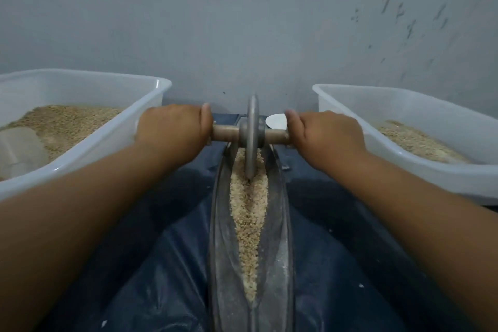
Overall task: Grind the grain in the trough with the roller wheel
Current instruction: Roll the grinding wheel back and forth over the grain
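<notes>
A long, narrow metal trough (280, 224) runs away from me down the middle of the view, with pale crushed grain (249, 213) lying along its groove. A thin metal roller wheel (252, 140) stands upright in the far part of the trough, its rim pressed into the grain. A wooden axle handle (225, 132) passes through the wheel's hub. My left hand (172, 129) is closed around the axle's left end. My right hand (326, 137) is closed around its right end. Both arms are stretched forward.
A white plastic tub (113, 140) with grain and a translucent scoop (21, 151) stands at the left. Another white tub (420, 172) with grain stands at the right. A dark blue sheet (161, 264) lies under the trough. A grey wall rises just behind. A small white object (276, 121) lies behind the wheel.
</notes>
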A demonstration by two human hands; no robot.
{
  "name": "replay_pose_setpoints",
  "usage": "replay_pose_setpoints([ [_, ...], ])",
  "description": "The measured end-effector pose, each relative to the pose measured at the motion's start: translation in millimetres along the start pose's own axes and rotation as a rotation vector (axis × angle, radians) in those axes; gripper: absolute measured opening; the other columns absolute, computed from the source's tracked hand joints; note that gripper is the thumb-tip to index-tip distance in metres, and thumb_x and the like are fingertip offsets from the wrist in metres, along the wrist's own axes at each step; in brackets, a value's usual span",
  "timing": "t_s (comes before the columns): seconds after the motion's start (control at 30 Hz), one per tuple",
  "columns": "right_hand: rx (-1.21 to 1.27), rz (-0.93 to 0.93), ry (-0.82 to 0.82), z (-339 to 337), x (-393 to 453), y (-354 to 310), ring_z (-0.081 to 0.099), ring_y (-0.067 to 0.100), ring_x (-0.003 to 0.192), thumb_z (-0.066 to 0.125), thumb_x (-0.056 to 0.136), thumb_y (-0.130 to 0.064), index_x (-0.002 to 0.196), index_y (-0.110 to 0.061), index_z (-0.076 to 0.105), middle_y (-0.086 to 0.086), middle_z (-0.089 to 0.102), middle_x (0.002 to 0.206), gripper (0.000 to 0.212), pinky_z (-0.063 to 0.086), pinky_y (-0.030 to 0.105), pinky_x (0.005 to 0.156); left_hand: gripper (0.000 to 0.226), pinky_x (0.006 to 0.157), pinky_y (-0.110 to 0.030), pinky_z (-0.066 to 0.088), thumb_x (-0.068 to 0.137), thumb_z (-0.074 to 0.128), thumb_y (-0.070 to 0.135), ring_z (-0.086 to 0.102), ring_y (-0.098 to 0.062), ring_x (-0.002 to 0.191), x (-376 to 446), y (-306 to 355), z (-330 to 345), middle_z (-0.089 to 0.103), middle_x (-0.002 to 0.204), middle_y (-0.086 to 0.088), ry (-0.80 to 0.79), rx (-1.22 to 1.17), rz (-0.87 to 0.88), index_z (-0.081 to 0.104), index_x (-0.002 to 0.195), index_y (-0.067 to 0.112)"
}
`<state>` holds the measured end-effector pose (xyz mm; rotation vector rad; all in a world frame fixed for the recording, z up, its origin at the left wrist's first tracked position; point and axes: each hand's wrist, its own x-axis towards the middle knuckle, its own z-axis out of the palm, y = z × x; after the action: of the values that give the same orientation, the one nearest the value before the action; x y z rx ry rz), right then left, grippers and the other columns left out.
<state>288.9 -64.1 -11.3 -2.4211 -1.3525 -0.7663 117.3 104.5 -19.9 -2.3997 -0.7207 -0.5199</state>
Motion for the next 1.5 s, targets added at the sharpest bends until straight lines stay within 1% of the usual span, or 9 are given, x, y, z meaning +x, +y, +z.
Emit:
replay_pose_setpoints([
  [0.3, -0.051, -0.047, -0.052, -8, -15, -1, 0.038, 0.02, 0.054, 0.015, 0.095, -0.051, 0.054, -0.026, 0.041, -0.007, 0.038, 0.055, 0.054, 0.017, 0.029, 0.048, 0.052, 0.062, -0.036, 0.049, 0.092, 0.043, 0.033, 0.059, -0.027, 0.084, -30, 0, -3, 0.057, 0.102, -0.008, -0.044, -0.081, 0.105, 0.031, 0.133, 0.005],
  [0.43, -0.014, -0.105, -0.197, -53, -62, -12, 0.045, 0.011, 0.052, 0.007, 0.089, -0.059, 0.055, -0.026, 0.046, -0.005, 0.047, 0.053, 0.061, 0.032, 0.031, 0.051, 0.047, 0.047, -0.033, 0.039, 0.093, 0.032, 0.045, 0.04, -0.018, 0.044, -80, -3, -31, 0.043, 0.047, -0.003, -0.001, -0.469, -0.124, 0.048, 0.058, 0.017],
  [0.63, 0.056, -0.078, -0.331, -91, -90, -16, 0.052, -0.01, 0.074, -0.01, 0.074, -0.07, 0.085, -0.051, 0.053, -0.039, 0.053, 0.076, 0.067, 0.032, 0.022, 0.05, 0.059, 0.048, -0.033, 0.046, 0.09, 0.011, 0.065, 0.051, -0.006, 0.041, -108, -19, -52, 0.053, 0.045, 0.01, -0.011, -0.618, -0.134, 0.057, 0.067, 0.038],
  [0.73, 0.041, -0.039, -0.336, -72, -78, -14, 0.054, 0.009, 0.053, -0.001, 0.08, -0.066, 0.062, -0.026, 0.058, -0.003, 0.057, 0.055, 0.073, 0.038, 0.026, 0.052, 0.053, 0.04, -0.024, 0.039, 0.094, 0.026, 0.051, 0.042, -0.007, 0.036, -93, -8, -46, 0.042, 0.039, 0.006, 0.133, -0.452, -0.061, 0.049, 0.053, 0.028],
  [0.83, 0.022, 0.016, -0.256, -41, -54, -7, 0.053, 0.014, 0.056, 0.012, 0.092, -0.057, 0.06, -0.018, 0.048, -0.002, 0.052, 0.055, 0.062, 0.041, 0.031, 0.057, 0.025, 0.042, -0.031, 0.036, 0.085, 0.059, 0.035, 0.046, -0.018, 0.05, -60, 2, -36, 0.054, 0.065, -0.001, 0.055, -0.236, 0.089, 0.054, 0.098, 0.014],
  [0.93, 0.081, 0.047, -0.134, -9, -19, -3, 0.056, 0.028, 0.07, 0.025, 0.101, -0.04, 0.07, -0.02, 0.035, -0.002, 0.047, 0.063, 0.039, 0.046, 0.036, 0.064, 0.045, 0.055, -0.032, 0.034, 0.093, 0.03, 0.033, 0.053, -0.025, 0.08, -20, 6, -12, 0.054, 0.1, -0.005, -0.011, -0.033, 0.079, 0.026, 0.133, 0.013],
  [1.1, 0.013, 0.017, -0.039, 14, 25, 2, 0.046, 0.024, 0.061, 0.016, 0.098, -0.051, 0.056, -0.023, 0.046, -0.001, 0.051, 0.061, 0.058, 0.026, 0.033, 0.055, 0.031, 0.05, -0.03, 0.026, 0.098, 0.027, 0.035, 0.042, -0.024, 0.066, 25, 13, 1, 0.038, 0.07, 0.0, 0.039, -0.148, -0.052, 0.052, 0.102, 0.016],
  [1.3, 0.078, -0.028, -0.183, -3, -17, -3, 0.05, 0.027, 0.067, 0.016, 0.097, -0.049, 0.052, -0.024, 0.041, -0.003, 0.044, 0.058, 0.057, 0.032, 0.034, 0.061, 0.033, 0.04, -0.02, 0.025, 0.084, 0.06, 0.024, 0.029, -0.017, 0.036, -19, 17, -27, 0.013, 0.05, 0.009, 0.13, -0.154, 0.086, 0.033, 0.066, 0.018],
  [1.5, 0.091, -0.057, -0.316, -57, -75, -15, 0.051, 0.008, 0.051, 0.003, 0.084, -0.064, 0.056, -0.025, 0.05, -0.003, 0.052, 0.051, 0.068, 0.044, 0.032, 0.056, 0.048, 0.04, -0.025, 0.035, 0.096, 0.029, 0.043, 0.034, -0.012, 0.033, -73, 18, -53, 0.032, 0.04, 0.008, 0.148, -0.372, 0.004, 0.035, 0.051, 0.026],
])
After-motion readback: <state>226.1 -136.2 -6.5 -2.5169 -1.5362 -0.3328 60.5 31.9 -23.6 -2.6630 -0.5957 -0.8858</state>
